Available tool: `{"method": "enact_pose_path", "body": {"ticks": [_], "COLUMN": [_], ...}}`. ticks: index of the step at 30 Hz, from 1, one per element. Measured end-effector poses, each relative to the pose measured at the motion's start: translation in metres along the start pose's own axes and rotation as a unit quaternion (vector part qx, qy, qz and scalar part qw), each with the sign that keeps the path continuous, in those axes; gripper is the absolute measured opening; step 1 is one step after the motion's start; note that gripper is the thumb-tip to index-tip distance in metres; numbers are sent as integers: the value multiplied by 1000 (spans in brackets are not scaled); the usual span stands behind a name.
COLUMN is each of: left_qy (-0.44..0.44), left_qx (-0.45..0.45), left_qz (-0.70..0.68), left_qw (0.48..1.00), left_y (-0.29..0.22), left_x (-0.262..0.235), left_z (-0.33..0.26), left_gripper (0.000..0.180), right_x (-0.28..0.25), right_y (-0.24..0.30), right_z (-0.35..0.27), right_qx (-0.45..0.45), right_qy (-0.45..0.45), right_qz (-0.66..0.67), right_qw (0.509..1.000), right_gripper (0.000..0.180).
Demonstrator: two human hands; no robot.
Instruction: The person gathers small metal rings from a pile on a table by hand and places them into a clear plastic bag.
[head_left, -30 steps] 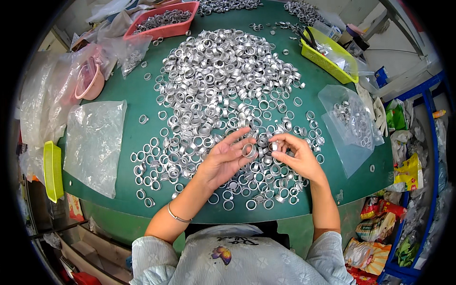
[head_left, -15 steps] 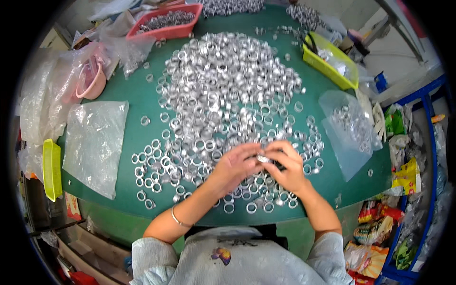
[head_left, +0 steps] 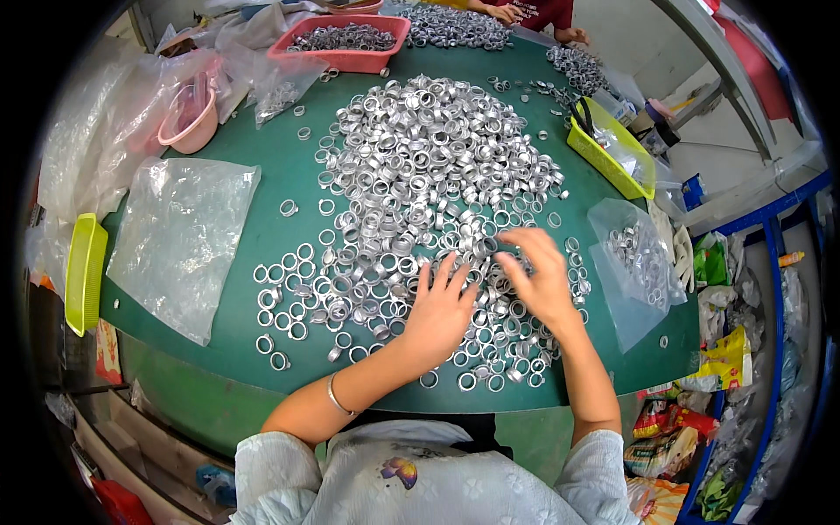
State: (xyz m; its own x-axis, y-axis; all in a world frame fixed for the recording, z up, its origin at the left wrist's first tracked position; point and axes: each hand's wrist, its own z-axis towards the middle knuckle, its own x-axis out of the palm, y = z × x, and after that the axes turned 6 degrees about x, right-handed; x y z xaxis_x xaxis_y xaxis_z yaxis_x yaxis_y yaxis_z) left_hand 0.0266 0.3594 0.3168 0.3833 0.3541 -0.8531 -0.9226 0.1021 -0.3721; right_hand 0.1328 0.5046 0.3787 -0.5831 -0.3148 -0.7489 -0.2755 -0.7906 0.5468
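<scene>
A big heap of silvery metal rings covers the middle of the green table, thinning to loose rings towards me. My left hand lies palm down over the near rings, its fingers spread and holding nothing that shows. To its right, my right hand reaches into the heap's near side. Its thumb and forefinger stand apart in a curve, and a metal ring sits close by their tips. Whether they touch that ring is hard to see.
A clear plastic bag lies flat at the left. Another bag, holding rings, lies right. A red basin of metal parts and a yellow-green basket stand farther back. Another person's hand shows at the far edge.
My hands were together around a small metal piece. They have moved apart, fingers spread, the right one farther into the heap. The view has shifted, bringing another person's hands into sight.
</scene>
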Motion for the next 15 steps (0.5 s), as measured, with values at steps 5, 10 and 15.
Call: {"method": "enact_pose_path", "body": {"ticks": [5,10,15], "left_qy": [18,48,68], "left_qx": [48,156,210], "left_qz": [1,-83,-117], "left_qw": [999,983,968], "left_y": [-8,-23,-30], "left_x": [-1,3,10], "left_z": [0,-8,-11], "left_gripper": [33,28,27], "right_x": [26,-1,7], "right_y": [-19,-36,-29], "right_z": [-2,-10,8], "right_qx": [-44,11,10], "right_qy": [152,80,20], "right_qz": [-16,-116,-59], "right_qw": [987,990,998], "right_gripper": [28,15,12]}}
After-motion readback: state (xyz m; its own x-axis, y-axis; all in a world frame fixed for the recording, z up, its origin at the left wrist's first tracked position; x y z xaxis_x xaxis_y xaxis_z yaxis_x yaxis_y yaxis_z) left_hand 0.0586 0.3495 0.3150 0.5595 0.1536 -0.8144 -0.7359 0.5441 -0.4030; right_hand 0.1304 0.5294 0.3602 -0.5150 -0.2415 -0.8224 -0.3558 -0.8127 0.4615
